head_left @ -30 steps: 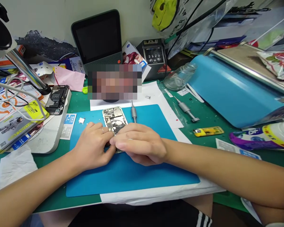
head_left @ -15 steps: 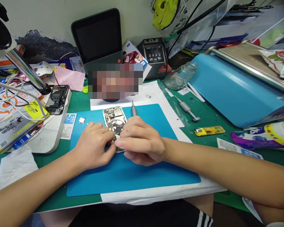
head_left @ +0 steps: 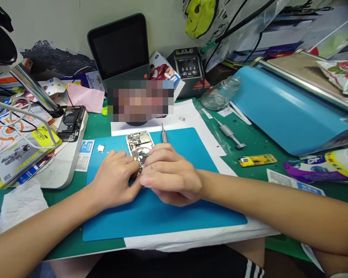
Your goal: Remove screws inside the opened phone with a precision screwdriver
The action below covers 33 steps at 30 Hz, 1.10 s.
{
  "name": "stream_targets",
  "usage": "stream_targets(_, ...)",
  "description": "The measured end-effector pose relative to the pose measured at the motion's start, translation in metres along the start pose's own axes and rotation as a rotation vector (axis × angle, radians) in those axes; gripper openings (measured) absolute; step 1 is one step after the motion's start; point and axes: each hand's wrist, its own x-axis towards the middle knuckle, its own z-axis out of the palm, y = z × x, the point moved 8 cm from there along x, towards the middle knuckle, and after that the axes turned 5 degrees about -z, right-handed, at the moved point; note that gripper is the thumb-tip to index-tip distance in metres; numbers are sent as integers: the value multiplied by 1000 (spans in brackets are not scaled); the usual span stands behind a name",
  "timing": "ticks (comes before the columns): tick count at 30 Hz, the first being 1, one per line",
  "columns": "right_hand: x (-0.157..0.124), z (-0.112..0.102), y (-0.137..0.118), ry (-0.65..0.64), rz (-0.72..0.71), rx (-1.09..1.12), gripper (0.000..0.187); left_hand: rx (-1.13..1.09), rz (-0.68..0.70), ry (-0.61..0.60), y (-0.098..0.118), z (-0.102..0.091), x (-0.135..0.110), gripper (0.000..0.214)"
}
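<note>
An opened phone (head_left: pixel 139 142) with its inner parts bare lies on a blue mat (head_left: pixel 168 218). My left hand (head_left: pixel 116 177) is curled at its lower left edge, fingertips gripping that side. Over the phone's lower end, my right hand (head_left: pixel 174 175) has its fingers bent together; whatever they hold, if anything, is hidden. The two hands meet at the fingertips and cover the phone's bottom part. Just beyond my right hand a metal screwdriver (head_left: pixel 164 135) shows its tip and part of its handle. A small silver piece (head_left: pixel 101 148) sits on the mat left of the phone.
Another screwdriver (head_left: pixel 229 133) lies to the right, near a glass jar (head_left: pixel 220 92) and a yellow strip-like part (head_left: pixel 257 160). On the left, a second opened phone (head_left: pixel 72 122) rests on a white stand beside battery boxes (head_left: pixel 20 154). A screen device (head_left: pixel 118 46) stands behind.
My right hand has dipped slightly and its fingers have turned a little over the phone's lower end. My left hand stays at the phone's edge. The whole view has shifted slightly.
</note>
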Motion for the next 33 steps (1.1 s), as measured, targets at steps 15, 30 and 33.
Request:
stream_targets(15, -2, 2, 3, 10, 9, 48, 26, -7, 0, 21, 0, -1, 1, 26)
stream_targets(30, 0, -1, 0, 31, -2, 88, 25, -5, 0, 5, 1, 0, 1, 27)
stream_targets(33, -1, -1, 0, 35, -7, 67, 21, 6, 2, -2, 1, 0, 1, 29)
